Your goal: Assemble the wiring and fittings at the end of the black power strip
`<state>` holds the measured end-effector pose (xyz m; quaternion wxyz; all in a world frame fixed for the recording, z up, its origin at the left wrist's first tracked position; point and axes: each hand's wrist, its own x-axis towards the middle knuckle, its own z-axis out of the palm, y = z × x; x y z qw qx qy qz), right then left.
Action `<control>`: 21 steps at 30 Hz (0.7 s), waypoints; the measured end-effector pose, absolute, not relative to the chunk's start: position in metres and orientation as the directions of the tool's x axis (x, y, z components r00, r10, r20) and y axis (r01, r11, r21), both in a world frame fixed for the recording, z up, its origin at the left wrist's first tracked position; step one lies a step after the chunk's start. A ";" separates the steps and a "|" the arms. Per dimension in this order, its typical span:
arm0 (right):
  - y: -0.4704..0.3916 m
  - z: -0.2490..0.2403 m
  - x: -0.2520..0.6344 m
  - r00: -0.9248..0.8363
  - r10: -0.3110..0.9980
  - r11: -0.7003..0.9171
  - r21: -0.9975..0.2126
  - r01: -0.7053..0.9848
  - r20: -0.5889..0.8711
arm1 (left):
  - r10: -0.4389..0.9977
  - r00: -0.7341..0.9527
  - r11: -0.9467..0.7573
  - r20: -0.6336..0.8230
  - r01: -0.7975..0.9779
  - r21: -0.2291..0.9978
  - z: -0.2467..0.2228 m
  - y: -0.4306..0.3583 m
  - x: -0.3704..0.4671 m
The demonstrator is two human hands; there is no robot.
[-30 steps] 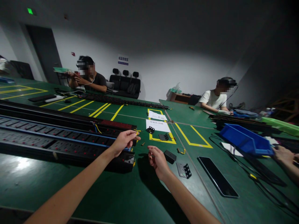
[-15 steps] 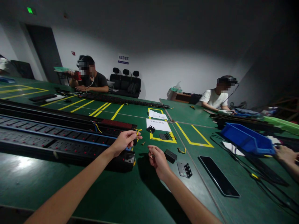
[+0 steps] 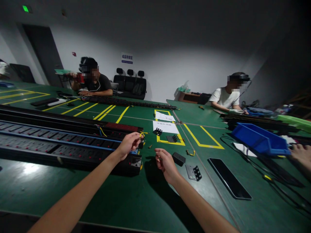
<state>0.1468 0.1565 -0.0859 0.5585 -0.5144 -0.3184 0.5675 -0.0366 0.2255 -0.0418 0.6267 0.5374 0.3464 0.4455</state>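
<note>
My left hand [image 3: 128, 146] is at the right end of a long black power strip [image 3: 80, 146], with thumb and fingers pinched on a yellow wire [image 3: 142, 134]. My right hand [image 3: 166, 163] hovers over the table to the right of the strip's end. Its fingers are curled together; whatever is between them is too small to make out. Between the hands lies a small screw-like piece [image 3: 150, 147]. Right of my right hand are a small black box [image 3: 178, 159], a perforated metal bracket [image 3: 193, 172] and a short yellow cable [image 3: 190, 153].
A dark-screened phone or tablet [image 3: 229, 178] lies at right. Beyond it stand a blue bin [image 3: 261, 140] and loose black cables [image 3: 274, 183], with another person's hand [image 3: 301, 157] at the edge. Printed sheets [image 3: 165, 127] and more brackets [image 3: 172, 138] lie ahead. Two people sit across the table.
My left hand has shifted slightly left, its fingertips drawing closer together around the yellow wire at the strip's end. My right hand stays almost still. The view has tilted a little.
</note>
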 end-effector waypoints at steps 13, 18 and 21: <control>0.157 -0.085 0.146 0.181 0.952 -0.188 -0.936 -0.297 -0.249 | 0.936 0.353 0.078 0.020 -0.263 0.962 -0.041 0.224 -0.038; 0.158 -0.086 0.146 0.187 0.948 -0.192 -0.933 -0.304 -0.256 | 0.934 0.355 0.062 0.029 -0.243 0.968 -0.041 0.224 -0.036; 0.157 -0.086 0.146 0.183 0.950 -0.189 -0.933 -0.305 -0.253 | 0.930 0.366 0.041 0.038 -0.205 0.978 -0.040 0.223 -0.035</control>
